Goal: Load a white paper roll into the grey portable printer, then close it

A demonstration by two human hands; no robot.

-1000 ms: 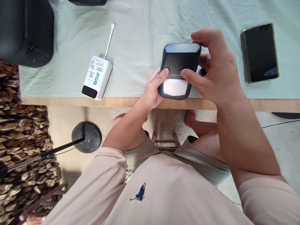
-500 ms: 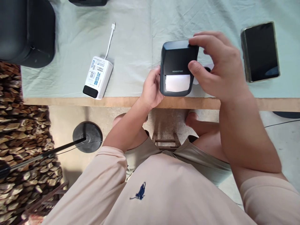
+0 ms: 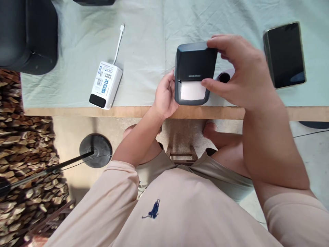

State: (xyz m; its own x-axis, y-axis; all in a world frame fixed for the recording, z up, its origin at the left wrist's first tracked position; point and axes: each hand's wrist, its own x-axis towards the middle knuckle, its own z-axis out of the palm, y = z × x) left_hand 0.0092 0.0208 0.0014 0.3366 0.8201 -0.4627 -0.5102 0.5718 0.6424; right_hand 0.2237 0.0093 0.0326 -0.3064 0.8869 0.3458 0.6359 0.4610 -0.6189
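A dark label printer [image 3: 196, 63] marked NIIMBOT is held just above the table's front edge, with a white label [image 3: 192, 91] showing in its lower part. My left hand [image 3: 166, 96] grips the printer's left side, its fingertips partly hidden behind the body. My right hand [image 3: 239, 70] has its fingers on the top right corner and the thumb tip at the label's upper right edge. Behind that thumb, a white roll with a dark core [image 3: 224, 77] lies on the cloth, partly covered by my right hand.
On the cloth-covered table [image 3: 144, 44] a white power bank [image 3: 105, 84] with a short cable lies to the left. A phone [image 3: 285, 55] lies at the right. A black case [image 3: 28, 37] fills the back left corner, and part of another black object [image 3: 94, 1] shows at the top.
My right thumb has moved down and left, from the printer's right edge to the label's upper right edge. The roll's dark core shows more fully.
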